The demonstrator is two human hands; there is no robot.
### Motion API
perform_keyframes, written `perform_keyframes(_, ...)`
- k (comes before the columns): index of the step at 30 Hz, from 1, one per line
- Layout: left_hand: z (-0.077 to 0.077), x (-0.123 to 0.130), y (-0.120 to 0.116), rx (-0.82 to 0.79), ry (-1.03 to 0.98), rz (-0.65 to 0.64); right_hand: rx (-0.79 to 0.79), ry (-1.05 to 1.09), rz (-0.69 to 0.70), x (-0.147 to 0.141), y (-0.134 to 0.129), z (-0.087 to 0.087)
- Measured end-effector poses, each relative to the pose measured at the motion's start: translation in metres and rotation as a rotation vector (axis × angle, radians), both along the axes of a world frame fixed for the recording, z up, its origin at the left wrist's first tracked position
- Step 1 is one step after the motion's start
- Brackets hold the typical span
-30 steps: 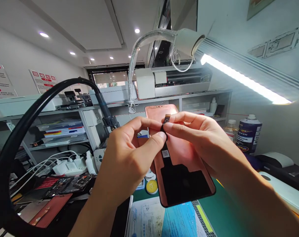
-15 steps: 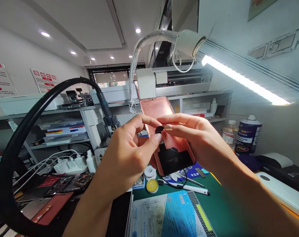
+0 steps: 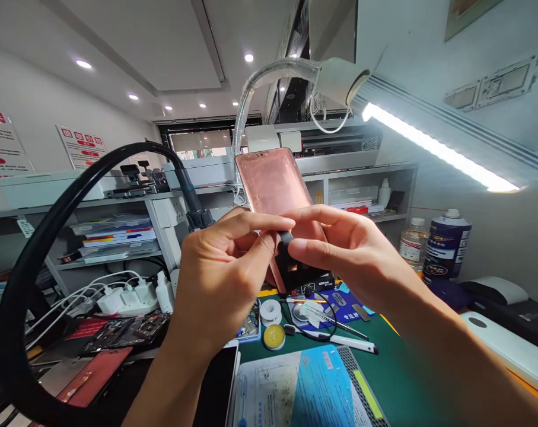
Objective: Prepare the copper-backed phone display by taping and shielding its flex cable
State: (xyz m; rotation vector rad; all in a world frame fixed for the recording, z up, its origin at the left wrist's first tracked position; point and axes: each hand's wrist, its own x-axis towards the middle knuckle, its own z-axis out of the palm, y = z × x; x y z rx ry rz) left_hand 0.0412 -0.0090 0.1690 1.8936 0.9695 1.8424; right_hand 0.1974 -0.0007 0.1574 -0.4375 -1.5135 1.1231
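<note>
A copper-coloured phone screen panel [image 3: 275, 181] is held up, tilted, its lower part black and partly hidden by the hands. My left hand [image 3: 226, 255] is closed around the panel's left side, thumb and index finger at a small dark flap [image 3: 285, 238]. My right hand [image 3: 346, 243] is on the other side, its thumb and index finger closing on the same dark flap in front of the panel. The fingertips of both hands nearly meet there.
Below lie a blue and white booklet [image 3: 295, 388], a yellow tin [image 3: 274, 336], a white tape roll [image 3: 270, 311], a white pen-like tool [image 3: 349, 342] and tweezers. A black hose [image 3: 10, 284] arches at left; a lit lamp [image 3: 438, 148] hangs at right. Bottles stand at right.
The panel has risen and shifted slightly left, showing more of its copper face. My right thumb has come down onto the dark flap, and my left index finger is straighter.
</note>
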Motion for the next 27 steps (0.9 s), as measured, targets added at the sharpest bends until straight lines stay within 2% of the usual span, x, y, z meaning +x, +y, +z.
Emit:
perform_keyframes(4, -0.0004, 0.0021, 0.0000, 0.025, -0.031, -0.003, 0.005, -0.024, -0.041, -0.0011, -0.0010, 0.0008)
perform_keyframes(10, 0.0000, -0.0015, -0.0028, -0.076, -0.006, -0.093, 0.009, -0.057, -0.108, -0.0011, -0.0031, 0.0019)
perform_keyframes(13, 0.0003, -0.0020, -0.0043, -0.099, -0.022, -0.123, 0.002, -0.060, -0.095, -0.0008, -0.0024, 0.0014)
perform_keyframes(17, 0.0010, -0.0007, -0.0058, -0.113, -0.021, -0.076, -0.002, -0.028, -0.070, 0.0006, -0.0013, 0.0010)
perform_keyframes(27, 0.0028, 0.0014, -0.0094, -0.150, -0.052, -0.078, -0.033, 0.010, 0.056, 0.0035, 0.0020, 0.0015)
